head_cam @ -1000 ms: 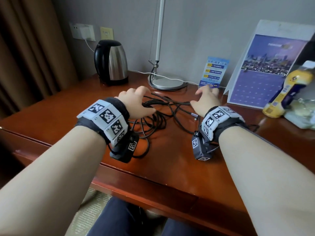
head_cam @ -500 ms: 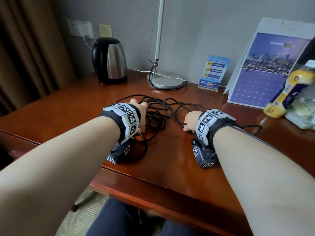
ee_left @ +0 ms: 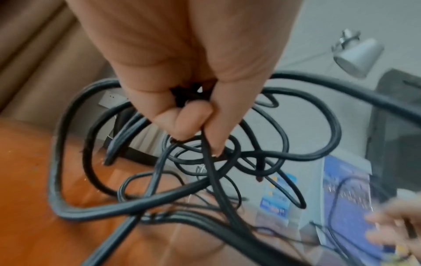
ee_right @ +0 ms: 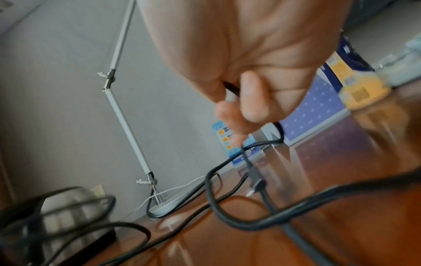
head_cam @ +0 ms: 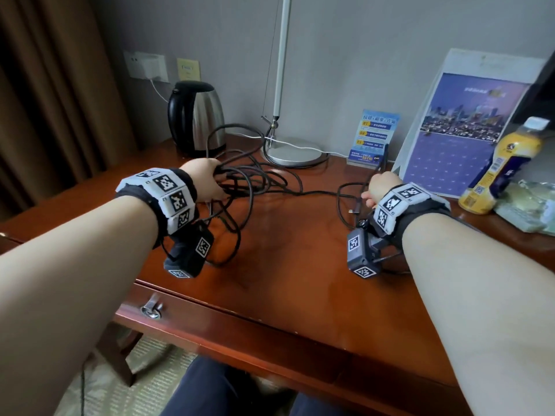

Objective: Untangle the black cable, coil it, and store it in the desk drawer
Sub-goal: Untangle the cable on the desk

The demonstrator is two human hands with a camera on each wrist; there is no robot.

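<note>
The left hand (head_cam: 204,178) at centre-left grips a bunch of the black cable (head_cam: 255,187), while the right hand (head_cam: 380,189) at centre-right pinches a strand near its plug end (head_cam: 356,210). Between them one strand runs left to right across the surface (head_cam: 285,265), the knotted mass lying by the left hand, so the right probably pulls the end free. The blue card (head_cam: 372,136) shows 01, 02, 03; other print is unreadable.

My head camera looked down over the desk (head_cam: 285,265). Each wrist camera sat close behind its fist, aimed along the fingers; all three shared the black cable (head_cam: 300,192) and lamp base (head_cam: 292,153).
</note>
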